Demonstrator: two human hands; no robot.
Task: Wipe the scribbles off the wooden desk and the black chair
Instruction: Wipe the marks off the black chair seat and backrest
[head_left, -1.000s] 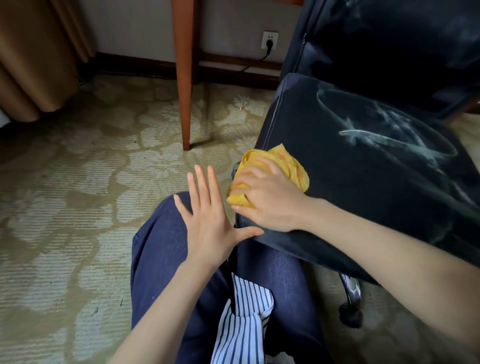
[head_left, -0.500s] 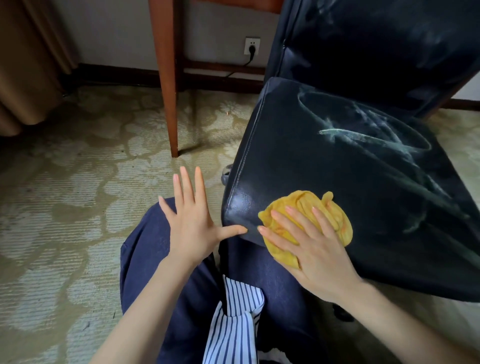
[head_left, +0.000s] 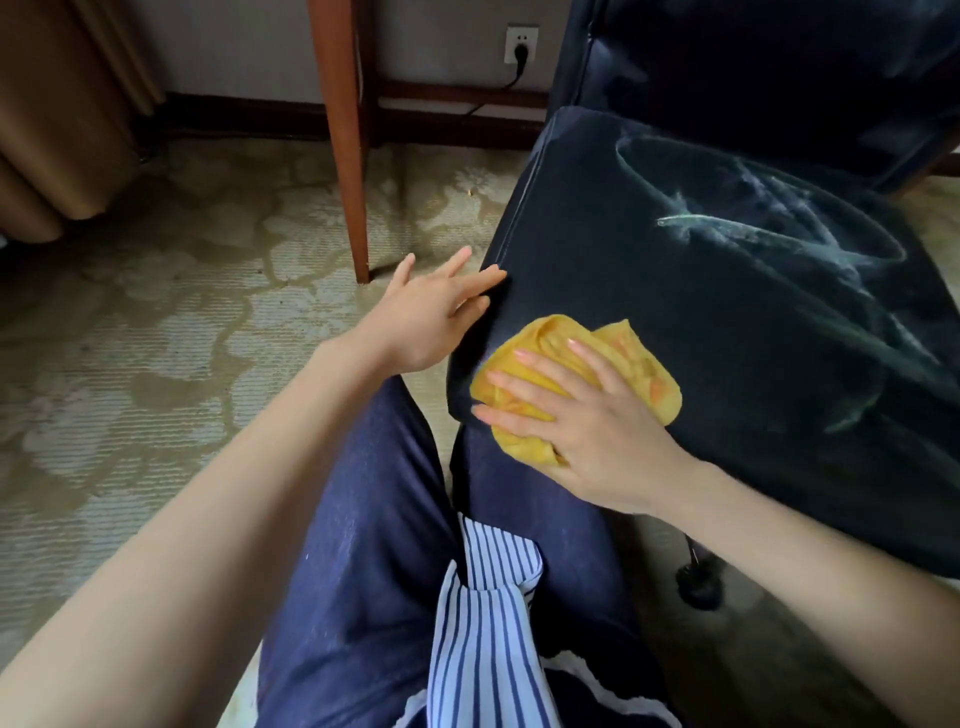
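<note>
The black chair (head_left: 649, 270) fills the right side, its seat streaked with pale chalky scribbles (head_left: 769, 244) toward the back right. A crumpled yellow cloth (head_left: 623, 358) lies on the seat's near left corner. My right hand (head_left: 582, 421) presses flat on the cloth with straight, spread fingers. My left hand (head_left: 436, 317) reaches to the seat's left edge, its straight fingers touching the side of the cushion. Of the wooden desk only one leg (head_left: 343, 130) shows, standing on the carpet at top centre.
Patterned beige carpet (head_left: 156, 338) covers the floor at left. A tan curtain (head_left: 62, 119) hangs at the far left. A wall socket with a black plug (head_left: 521, 47) sits behind the desk leg. A chair caster (head_left: 698, 587) stands under the seat. My knees in dark trousers (head_left: 374, 519) are below.
My left hand has moved forward and right from above my knee to the seat's left edge. My right hand has stayed pressed on the cloth at the seat's near corner.
</note>
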